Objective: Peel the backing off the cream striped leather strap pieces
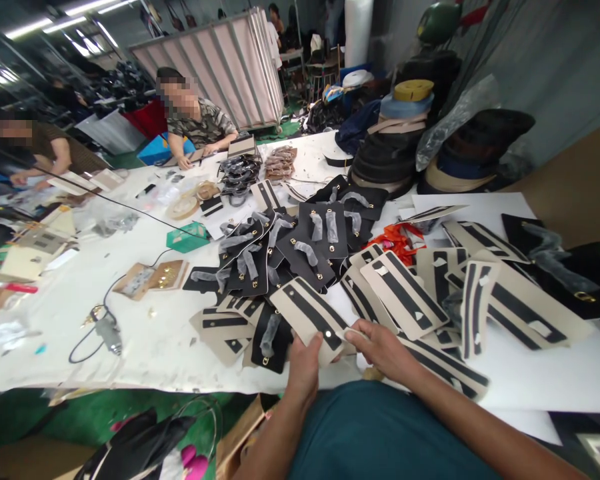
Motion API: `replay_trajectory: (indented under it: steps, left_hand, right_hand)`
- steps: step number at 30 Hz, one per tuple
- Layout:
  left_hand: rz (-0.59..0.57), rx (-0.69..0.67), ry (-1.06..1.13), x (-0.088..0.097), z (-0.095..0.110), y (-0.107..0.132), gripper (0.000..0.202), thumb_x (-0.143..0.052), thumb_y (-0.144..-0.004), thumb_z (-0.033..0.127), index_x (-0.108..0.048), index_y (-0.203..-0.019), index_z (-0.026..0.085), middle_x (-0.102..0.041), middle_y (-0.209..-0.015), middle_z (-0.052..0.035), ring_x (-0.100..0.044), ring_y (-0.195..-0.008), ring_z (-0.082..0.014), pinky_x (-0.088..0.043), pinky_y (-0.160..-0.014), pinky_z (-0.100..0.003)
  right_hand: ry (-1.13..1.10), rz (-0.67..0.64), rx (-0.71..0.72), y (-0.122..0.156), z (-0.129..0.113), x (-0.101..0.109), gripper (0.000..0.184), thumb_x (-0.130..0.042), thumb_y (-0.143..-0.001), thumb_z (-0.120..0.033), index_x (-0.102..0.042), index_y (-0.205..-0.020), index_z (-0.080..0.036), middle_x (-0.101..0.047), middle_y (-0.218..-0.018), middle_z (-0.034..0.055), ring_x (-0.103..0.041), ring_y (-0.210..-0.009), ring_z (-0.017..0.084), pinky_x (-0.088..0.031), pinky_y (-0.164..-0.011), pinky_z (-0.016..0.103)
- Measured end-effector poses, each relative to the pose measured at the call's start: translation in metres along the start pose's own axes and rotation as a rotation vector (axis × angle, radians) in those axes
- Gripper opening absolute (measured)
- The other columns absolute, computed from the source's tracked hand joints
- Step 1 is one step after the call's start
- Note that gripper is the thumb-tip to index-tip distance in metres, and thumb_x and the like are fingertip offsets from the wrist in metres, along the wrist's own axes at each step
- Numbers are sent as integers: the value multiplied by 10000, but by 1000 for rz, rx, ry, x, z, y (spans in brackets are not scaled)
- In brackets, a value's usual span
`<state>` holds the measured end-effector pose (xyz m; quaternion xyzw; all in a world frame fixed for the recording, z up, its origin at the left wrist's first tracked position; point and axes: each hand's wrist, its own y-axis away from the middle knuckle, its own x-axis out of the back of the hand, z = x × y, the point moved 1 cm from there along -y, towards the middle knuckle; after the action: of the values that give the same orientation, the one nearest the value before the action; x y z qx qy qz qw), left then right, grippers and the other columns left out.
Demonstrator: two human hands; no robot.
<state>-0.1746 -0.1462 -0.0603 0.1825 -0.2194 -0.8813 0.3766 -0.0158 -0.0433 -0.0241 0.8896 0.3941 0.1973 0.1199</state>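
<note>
A beige panel with a black strip (313,308) is held up in front of me, tilted over the near edge of the table. My left hand (306,357) grips its lower edge with the thumb on top, close to a small round metal piece on the strip. At the panel's right corner, my right hand (377,343) pinches the edge between thumb and fingers; whether it also holds something small I cannot see. Just left lies a black panel with a plastic-wrapped handle (269,337). More striped beige panels (405,293) are heaped to the right.
Black panels with wrapped handles (305,250) form a pile beyond my hands. Left of it are a cardboard tray (153,278) of small metal parts and a grey corded tool (107,332). A person (195,120) works across the table; rolls of strap (387,150) stand at the back right.
</note>
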Motion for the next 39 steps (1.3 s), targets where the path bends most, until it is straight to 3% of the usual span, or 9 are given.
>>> replay_trajectory:
  steps: [5, 8, 11, 18, 24, 28, 31, 35, 39]
  left_hand:
    - [-125, -155, -228, -18, 15, 18, 465, -750, -812, 422, -683, -1159, 120, -780, -963, -104, -725, -825, -238, -595, -758, -343]
    - [-170, -222, -307, -35, 26, 28, 397, -767, -784, 376, -731, -1089, 124, -789, -1002, -114, -731, -961, -281, -578, -894, -391]
    - [-176, -254, -344, -51, 29, 33, 456, -812, -737, 338, -738, -1137, 131, -791, -1051, -126, -726, -1030, -305, -557, -966, -429]
    - [-203, -289, -351, -77, 18, 29, 436, -803, -762, 337, -741, -1141, 132, -790, -1065, -126, -734, -1019, -297, -559, -961, -406]
    - [-157, -214, -280, -99, -7, 15, 440, -783, -754, 278, -732, -1163, 121, -797, -1048, -122, -752, -933, -290, -586, -875, -386]
    - [8, -114, -191, -91, -17, -16, 511, -860, -654, 247, -727, -1133, 130, -789, -1090, -142, -747, -981, -302, -575, -926, -411]
    - [-84, -73, -139, -75, -24, -32, 582, -900, -646, 333, -712, -1155, 120, -783, -1102, -156, -735, -1040, -318, -553, -983, -448]
    - [-193, 20, -81, -56, -43, -34, 506, -825, -777, 472, -717, -1158, 155, -775, -1133, -159, -722, -1095, -306, -534, -1027, -452]
    - [-210, 38, -295, -36, -60, -37, 406, -814, -780, 464, -758, -1049, 165, -789, -1072, -158, -728, -1063, -335, -541, -995, -461]
  right_hand:
    - [55, 2, 86, -1, 0, 4, 353, -529, -984, -465, -541, -734, -216, -600, -692, -31, -589, -704, 166, -409, -675, 267]
    - [61, 33, 72, 2, 6, 10, 349, -523, -980, -461, -570, -738, -213, -633, -716, -15, -620, -733, 181, -414, -690, 277]
    - [99, 69, 53, 8, 11, 17, 372, -507, -978, -472, -566, -717, -214, -615, -707, -6, -616, -739, 192, -407, -684, 287]
    - [14, 41, 76, 27, 15, 41, 422, -395, -1036, -507, -443, -717, -235, -524, -650, -31, -558, -670, 175, -404, -665, 283]
    - [299, 113, 242, 47, 18, 44, 304, -400, -1052, -384, -499, -806, -235, -608, -769, 16, -596, -727, 199, -382, -694, 296]
    - [297, -34, 395, 68, 4, 43, 311, -444, -1054, -393, -533, -802, -235, -637, -812, 9, -600, -749, 181, -390, -715, 277]
    - [81, 9, 275, 73, 0, 49, 308, -425, -1067, -423, -543, -851, -236, -624, -825, -8, -607, -777, 172, -432, -737, 258]
    - [-85, 43, 82, 66, 9, 55, 327, -442, -1046, -495, -570, -911, -225, -610, -812, -13, -621, -757, 175, -472, -738, 271]
    - [-119, 44, 11, 58, 19, 51, 354, -516, -1002, -536, -604, -891, -211, -614, -748, -21, -612, -707, 168, -463, -694, 266]
